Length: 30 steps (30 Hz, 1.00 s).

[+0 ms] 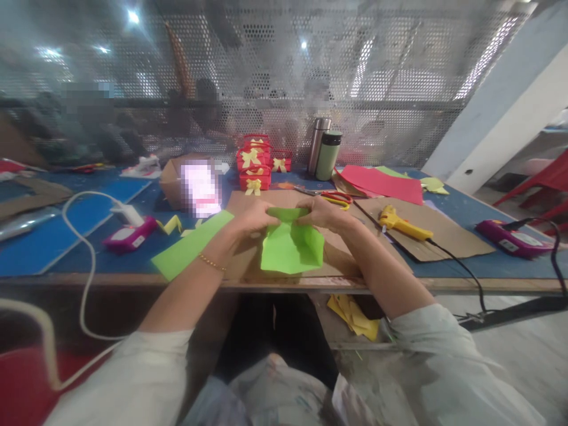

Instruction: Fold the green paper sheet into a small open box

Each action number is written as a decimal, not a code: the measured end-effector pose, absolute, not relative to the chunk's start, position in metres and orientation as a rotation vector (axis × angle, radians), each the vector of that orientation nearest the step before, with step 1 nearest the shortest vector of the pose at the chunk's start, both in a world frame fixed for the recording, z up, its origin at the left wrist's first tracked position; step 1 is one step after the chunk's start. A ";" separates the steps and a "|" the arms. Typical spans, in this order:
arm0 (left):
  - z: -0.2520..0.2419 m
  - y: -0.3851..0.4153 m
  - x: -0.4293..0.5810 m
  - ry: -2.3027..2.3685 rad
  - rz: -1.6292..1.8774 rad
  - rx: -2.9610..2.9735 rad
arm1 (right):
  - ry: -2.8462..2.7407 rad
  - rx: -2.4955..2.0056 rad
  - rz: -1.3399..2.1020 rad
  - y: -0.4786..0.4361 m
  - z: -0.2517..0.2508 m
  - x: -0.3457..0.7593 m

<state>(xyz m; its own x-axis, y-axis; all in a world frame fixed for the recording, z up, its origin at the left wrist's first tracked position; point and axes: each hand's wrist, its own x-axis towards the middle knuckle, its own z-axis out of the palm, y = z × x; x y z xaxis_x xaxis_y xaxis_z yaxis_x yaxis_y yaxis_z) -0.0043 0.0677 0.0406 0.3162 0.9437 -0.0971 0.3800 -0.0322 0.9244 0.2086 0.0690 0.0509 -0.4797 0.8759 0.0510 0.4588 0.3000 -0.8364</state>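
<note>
A bright green paper sheet (290, 245) lies partly folded on a brown cardboard mat (337, 260) at the table's near edge. My left hand (252, 216) pinches its upper left corner, fingers closed on the paper. My right hand (326, 213) grips the upper right corner the same way. A second green paper strip (189, 245) lies flat to the left, under my left forearm.
A yellow glue gun (402, 223) with a black cord rests on cardboard to the right. Scissors (331, 198), red paper sheets (384, 182), small red gift boxes (255, 163), two flasks (323, 154) and pink devices (130, 235) stand further back. Yellow scraps (352, 313) lie under the table edge.
</note>
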 end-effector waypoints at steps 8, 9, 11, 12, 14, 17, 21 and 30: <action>0.045 0.062 0.004 1.260 0.806 1.583 | -1.970 -1.242 1.018 0.076 0.046 0.205; 0.046 0.061 0.004 1.246 0.800 1.568 | -1.981 -1.254 1.003 0.076 0.046 0.204; 0.047 0.060 0.004 1.233 0.786 1.563 | -2.017 -1.287 0.975 0.075 0.046 0.205; 0.048 0.060 0.004 1.235 0.780 1.573 | -2.040 -1.312 0.954 0.075 0.047 0.205; 0.048 0.060 0.003 1.245 0.766 1.600 | -2.097 -1.371 0.885 0.073 0.049 0.206; 0.047 0.060 0.002 1.258 0.753 1.631 | -2.180 -1.437 0.760 0.073 0.051 0.208; 0.044 0.063 0.001 1.259 0.752 1.662 | -2.185 -1.429 0.770 0.074 0.052 0.210; 0.039 0.071 -0.003 1.256 0.792 1.682 | -2.085 -1.256 1.023 0.074 0.050 0.212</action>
<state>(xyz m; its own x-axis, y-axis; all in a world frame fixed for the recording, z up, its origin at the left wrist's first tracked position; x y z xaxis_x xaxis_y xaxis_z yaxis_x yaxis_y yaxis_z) -0.0025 0.0708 0.0385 0.2890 0.9573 -0.0085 0.4050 -0.1142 0.9072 0.2117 0.0741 0.0500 -0.4518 0.8915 0.0334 0.5190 0.2931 -0.8030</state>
